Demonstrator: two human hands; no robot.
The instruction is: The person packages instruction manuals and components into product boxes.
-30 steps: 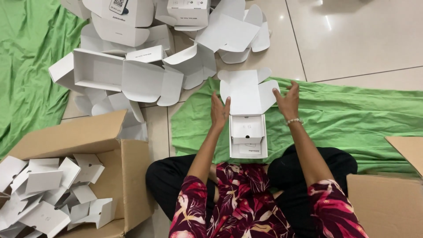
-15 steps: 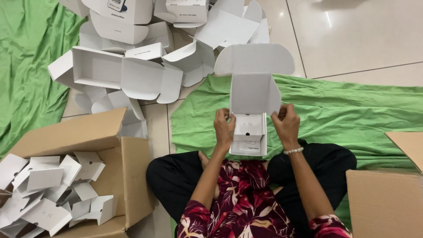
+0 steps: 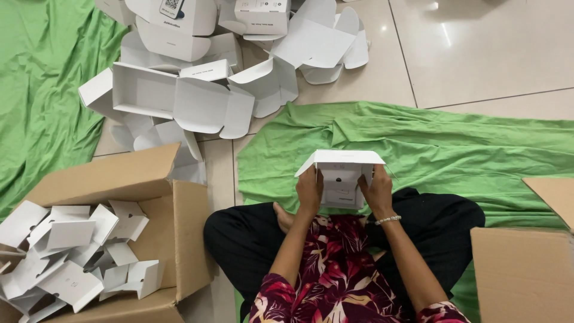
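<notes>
Both hands, left hand (image 3: 310, 191) and right hand (image 3: 378, 192), squeeze sides of small white box (image 3: 341, 179) over my lap. I fear lid flap bends wrong; hard squeeze could crush thin card.

Two bare hands show: the left hand (image 3: 309, 190) and the right hand (image 3: 378, 191), with one small white folded cardboard box (image 3: 341, 176) between them. Two green cloth sheets lie on the floor, one at ten o'clock (image 3: 36, 101) and one at three o'clock (image 3: 454, 149). Two brown corrugated cartons stand open: one at eight o'clock (image 3: 119, 179), one at four o'clock (image 3: 526, 269). The white flat box blanks inside the left carton (image 3: 72, 251) number well over ten, overlapping too much to count exactly. The heap of assembled white boxes at twelve o'clock (image 3: 197, 90) holds roughly eight.
</notes>
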